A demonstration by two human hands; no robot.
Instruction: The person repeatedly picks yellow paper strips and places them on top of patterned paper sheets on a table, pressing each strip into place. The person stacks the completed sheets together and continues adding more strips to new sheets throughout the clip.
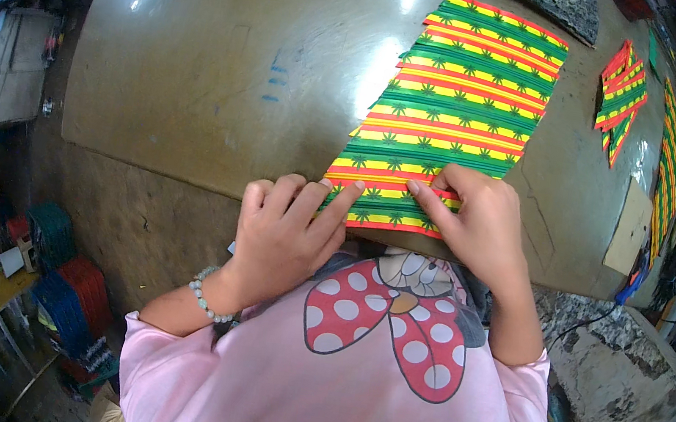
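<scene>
Red, yellow and green striped pieces with dark leaf prints (464,99) lie on the table in a long slanted band. Its left edge is stepped, as if strips overlap; I cannot tell fabric from paper. My left hand (290,217) rests on the near left corner, fingers stretched out and the index finger lying on the print. At the near right part, my right hand (473,220) is closed, thumb and bent fingers pinching or pressing the striped material. The undersides of the fingers are hidden.
The brown glossy table (203,65) has its near edge against my body. Crossed striped scraps (622,99) lie at the right, beyond them another striped piece (668,169) and a tan card (629,228). A dark speckled slab (557,5) sits at the far edge. Colourful bundles (79,296) stand below left.
</scene>
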